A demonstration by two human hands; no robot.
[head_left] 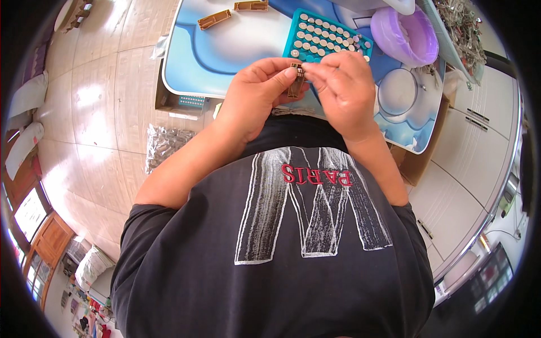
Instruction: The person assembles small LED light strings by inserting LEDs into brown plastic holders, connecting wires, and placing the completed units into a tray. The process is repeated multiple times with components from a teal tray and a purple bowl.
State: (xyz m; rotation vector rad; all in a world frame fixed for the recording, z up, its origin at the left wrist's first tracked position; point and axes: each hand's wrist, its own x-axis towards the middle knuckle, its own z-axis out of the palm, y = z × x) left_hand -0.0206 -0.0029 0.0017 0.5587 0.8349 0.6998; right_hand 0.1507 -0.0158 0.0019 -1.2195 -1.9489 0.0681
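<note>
My left hand (251, 96) is closed round a small, narrow brown-gold casing (294, 88), held upright above the table's near edge. Thumb and fingers grip it from the left side. At the casing's upper end, the fingertips of my right hand (346, 93) are pinched together; whatever is between them is too small or hidden to make out. Just beyond the hands lies a teal tray (291, 40) with rows of round, silvery-white pieces. Two similar brown-gold casings, one tilted (214, 20) and one level (251, 6), rest at the table's far side.
The blue-and-white table (189, 70) has a purple-lined bin (389, 42) at far right and a round clear dish (396, 93) nearer. Metallic-looking pieces fill a container (459, 28) beyond the bin. A silvery plastic bag (166, 147) lies on the floor left. White cabinets (465, 152) stand right.
</note>
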